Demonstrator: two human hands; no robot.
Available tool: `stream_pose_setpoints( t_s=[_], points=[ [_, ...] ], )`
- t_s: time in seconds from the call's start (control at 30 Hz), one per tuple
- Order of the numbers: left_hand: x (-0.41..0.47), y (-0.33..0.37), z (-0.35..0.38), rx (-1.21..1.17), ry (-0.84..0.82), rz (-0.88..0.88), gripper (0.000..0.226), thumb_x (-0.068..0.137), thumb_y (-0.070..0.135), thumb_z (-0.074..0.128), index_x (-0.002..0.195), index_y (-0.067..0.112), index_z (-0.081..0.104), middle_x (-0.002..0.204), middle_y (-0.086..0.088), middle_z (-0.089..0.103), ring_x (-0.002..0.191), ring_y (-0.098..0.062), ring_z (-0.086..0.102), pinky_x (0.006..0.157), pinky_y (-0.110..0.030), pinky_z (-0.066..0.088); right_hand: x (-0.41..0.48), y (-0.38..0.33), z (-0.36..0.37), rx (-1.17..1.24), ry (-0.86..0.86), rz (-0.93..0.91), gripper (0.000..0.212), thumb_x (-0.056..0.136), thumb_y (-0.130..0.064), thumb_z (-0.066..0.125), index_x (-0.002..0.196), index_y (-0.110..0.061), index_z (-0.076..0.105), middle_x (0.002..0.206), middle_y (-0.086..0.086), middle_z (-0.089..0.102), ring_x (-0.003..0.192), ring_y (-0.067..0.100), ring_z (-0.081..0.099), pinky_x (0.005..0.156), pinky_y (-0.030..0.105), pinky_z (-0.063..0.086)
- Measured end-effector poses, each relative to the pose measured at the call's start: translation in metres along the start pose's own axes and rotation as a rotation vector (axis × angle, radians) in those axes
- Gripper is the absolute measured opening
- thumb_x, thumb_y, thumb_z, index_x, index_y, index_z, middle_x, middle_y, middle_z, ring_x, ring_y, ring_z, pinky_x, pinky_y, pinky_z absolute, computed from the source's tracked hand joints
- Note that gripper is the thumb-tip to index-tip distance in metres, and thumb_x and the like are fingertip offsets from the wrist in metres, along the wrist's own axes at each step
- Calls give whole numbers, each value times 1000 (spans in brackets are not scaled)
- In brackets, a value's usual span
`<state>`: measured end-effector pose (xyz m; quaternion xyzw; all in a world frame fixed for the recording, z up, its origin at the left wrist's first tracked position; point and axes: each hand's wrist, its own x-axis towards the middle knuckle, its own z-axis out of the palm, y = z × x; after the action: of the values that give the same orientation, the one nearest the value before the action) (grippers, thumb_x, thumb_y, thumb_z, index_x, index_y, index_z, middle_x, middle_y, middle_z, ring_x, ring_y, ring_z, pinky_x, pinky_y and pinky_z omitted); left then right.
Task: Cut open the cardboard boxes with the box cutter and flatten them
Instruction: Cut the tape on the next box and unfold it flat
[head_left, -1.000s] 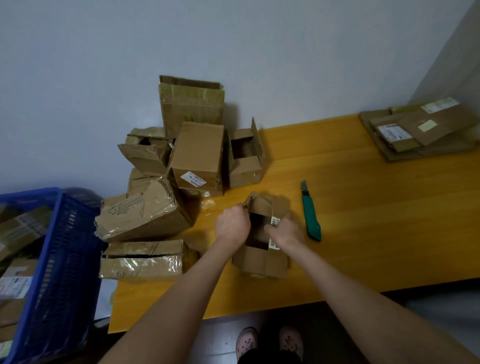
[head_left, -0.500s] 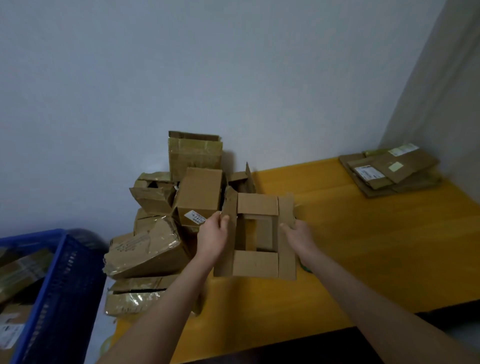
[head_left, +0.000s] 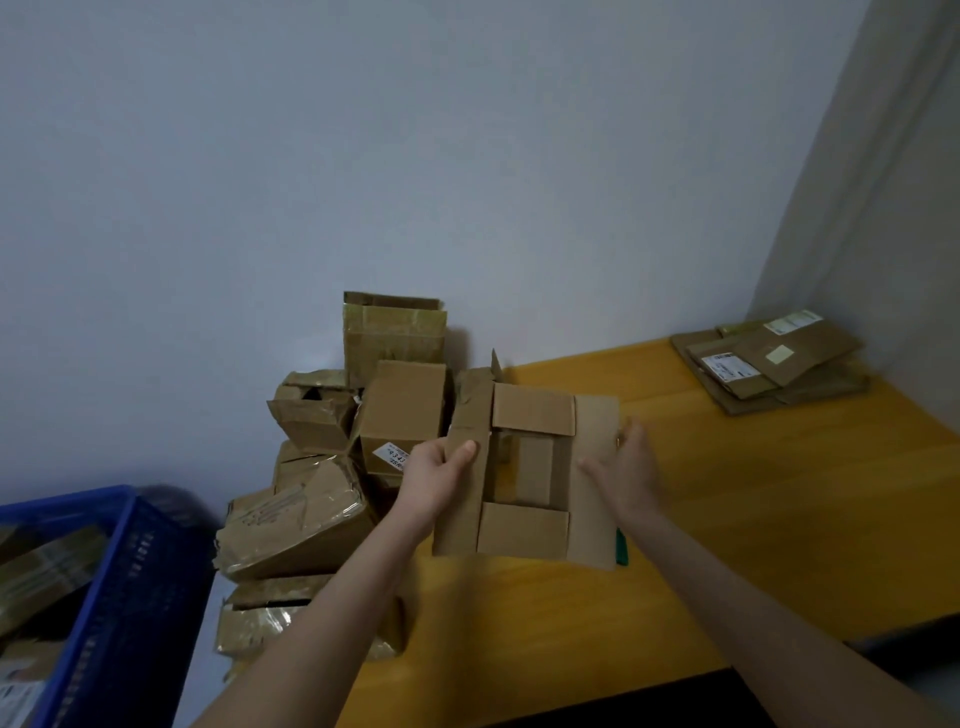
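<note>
I hold a small opened cardboard box (head_left: 524, 527) up in front of me above the wooden table (head_left: 753, 519), its flaps spread wide and its inside facing me. My left hand (head_left: 439, 475) grips the left flap, thumb on the front. My right hand (head_left: 626, 467) holds the right flap from the side and behind. Only a sliver of the green box cutter (head_left: 621, 548) shows on the table below the box's right corner; the rest is hidden.
A heap of taped cardboard boxes (head_left: 363, 441) fills the table's left end against the wall. Flattened boxes (head_left: 769, 364) are stacked at the far right corner. A blue plastic crate (head_left: 119, 587) with cardboard inside stands at the lower left.
The box has been lifted off the table and its flaps pulled open and spread wider. My view has tilted up, and the box now covers most of the cutter.
</note>
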<state>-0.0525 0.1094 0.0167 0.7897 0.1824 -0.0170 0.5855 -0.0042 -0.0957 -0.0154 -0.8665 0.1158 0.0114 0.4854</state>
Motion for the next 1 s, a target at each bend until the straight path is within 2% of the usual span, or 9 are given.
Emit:
stream_pose_setpoints(
  t_s=[0.13,0.2,0.27,0.33,0.43,0.6,0.7,0.83,1.0],
  points=[
    [-2,11,4,299,-29,178,26,98,31,53,88,11,66,83,-5,68,76,-18,66,70,-33,55,1,-16,-10,-788,-3,-328,101,85,-37,68,152,-16,-5,159,9,10,147,29,7,119,43,16],
    [-6,16,8,402,-43,240,26,98,31,52,85,12,65,77,-2,64,68,-13,61,59,-26,47,-1,-19,-10,-919,-125,-410,91,90,-43,59,153,-17,0,158,7,16,147,28,7,120,44,10],
    [-7,18,10,447,-48,262,24,98,31,52,87,15,65,76,-1,63,66,-12,58,58,-23,44,-3,-19,-10,-890,-163,-439,79,94,-46,51,153,-17,7,150,5,35,138,25,32,115,39,26],
    [-5,19,7,455,-42,260,22,98,32,52,87,18,65,80,-2,65,72,-16,62,65,-29,51,-8,-21,-12,-838,-164,-469,66,98,-44,40,152,-17,12,133,3,51,112,20,53,88,33,46],
    [-1,17,1,473,-68,243,19,98,33,51,93,21,64,87,-3,67,80,-17,64,75,-35,54,-9,-23,-18,-611,-172,-390,40,102,-40,32,134,-21,46,88,0,62,66,14,54,53,25,40],
    [2,24,-4,597,-13,324,24,96,39,53,96,20,69,78,3,66,70,-11,62,67,-32,55,0,-23,-26,-171,-109,-260,38,97,-41,48,87,-8,65,79,8,66,72,25,63,59,30,46],
    [4,26,-2,657,280,416,26,92,41,59,110,25,68,91,9,68,83,-8,64,68,-24,52,-4,-23,-26,-167,-12,-251,45,97,-40,49,76,-1,61,64,8,58,54,19,49,48,26,36],
    [4,9,8,214,513,121,87,81,36,74,150,18,26,148,-7,38,135,-27,40,105,-45,41,-10,-21,-31,-121,103,-229,42,98,-35,49,63,-11,50,54,-1,41,46,13,34,44,23,26],
    [4,-24,30,-352,334,-154,113,63,39,86,152,22,17,151,-13,35,138,-35,36,110,-56,35,-17,-15,-33,-110,133,-217,43,98,-32,50,59,-15,44,51,-3,38,43,10,30,41,19,24]
  ],
)
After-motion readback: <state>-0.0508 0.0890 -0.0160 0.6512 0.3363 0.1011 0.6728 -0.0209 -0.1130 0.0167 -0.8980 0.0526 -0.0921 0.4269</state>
